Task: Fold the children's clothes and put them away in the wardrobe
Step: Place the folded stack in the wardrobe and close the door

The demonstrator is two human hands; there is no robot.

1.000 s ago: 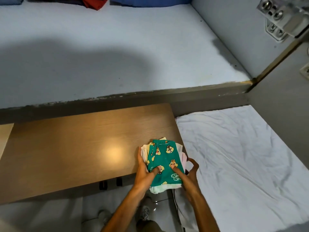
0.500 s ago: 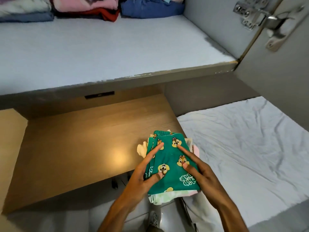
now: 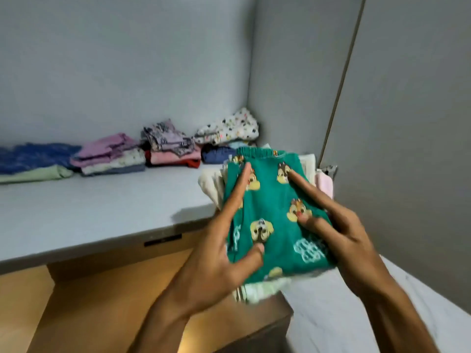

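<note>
A small stack of folded children's clothes [image 3: 272, 200] is held up in front of the wardrobe shelf, topped by a green garment printed with chipmunk faces. White, cream and pink pieces peek out beneath it. My left hand [image 3: 224, 248] grips the stack's left side, thumb on top. My right hand [image 3: 339, 225] grips the right side, fingers spread over the green cloth. The grey wardrobe shelf [image 3: 102, 207] lies just behind and left of the stack.
Several piles of folded clothes [image 3: 168, 146] line the back of the shelf, reaching into the right corner. A wooden drawer front [image 3: 107, 289] juts out below the shelf. A white bedsheet [image 3: 356, 314] lies at lower right. A grey wardrobe door [image 3: 407, 123] stands to the right.
Both hands have lifted the stack from the wooden surface up to the level of the shelf. The view has tilted up, showing the piles at the shelf's back.
</note>
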